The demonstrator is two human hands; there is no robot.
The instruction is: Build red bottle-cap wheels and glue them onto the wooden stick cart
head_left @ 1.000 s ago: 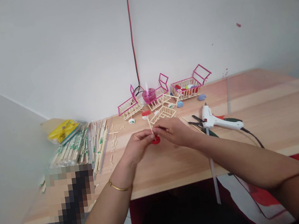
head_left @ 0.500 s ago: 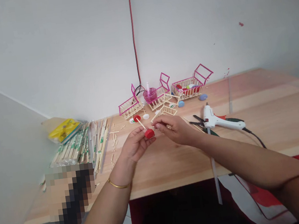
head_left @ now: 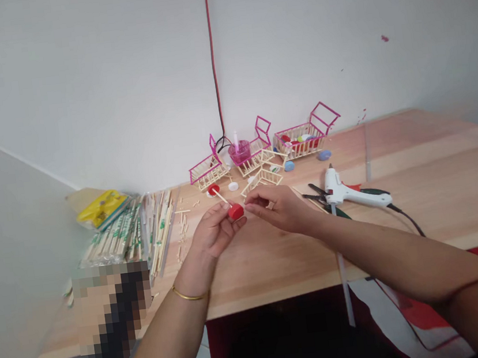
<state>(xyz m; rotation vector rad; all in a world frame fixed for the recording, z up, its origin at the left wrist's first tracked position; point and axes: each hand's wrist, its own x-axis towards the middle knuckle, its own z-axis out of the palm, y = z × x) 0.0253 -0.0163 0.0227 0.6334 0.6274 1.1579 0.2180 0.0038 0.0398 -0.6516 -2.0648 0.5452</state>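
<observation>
The wall (head_left: pixel 121 71) is the largest, pale, with a dark red cord (head_left: pixel 213 60) hanging down it. Before it stands the wooden table (head_left: pixel 430 173). On the left part lie many sticks (head_left: pixel 111 238), some in plastic, with a yellow bag (head_left: pixel 102 209) on top of them. On the right lies a white glue gun (head_left: pixel 361 196), across the pliers (head_left: pixel 340 212).

Near the wall three small carts (head_left: pixel 210 174) stand in a row, with pink rims; the right one contains coloured caps (head_left: pixel 297 145). The left hand (head_left: pixel 214 228) is narrow: its thumb and fingers hold the axle (head_left: pixel 220 196) above the table, in front of the left cart. The right hand (head_left: pixel 275 206) has its fingertips close together, just beside the nearer end of the axle; I cannot tell whether they hold something small. Behind this hand is an unpainted frame (head_left: pixel 272 176). A pink cup (head_left: pixel 240 153) is at the middle cart.

Smaller, a red cap (head_left: pixel 236 211) sits on each end of the axle, and stick scraps (head_left: pixel 182 225) are scattered beside the sticks.
</observation>
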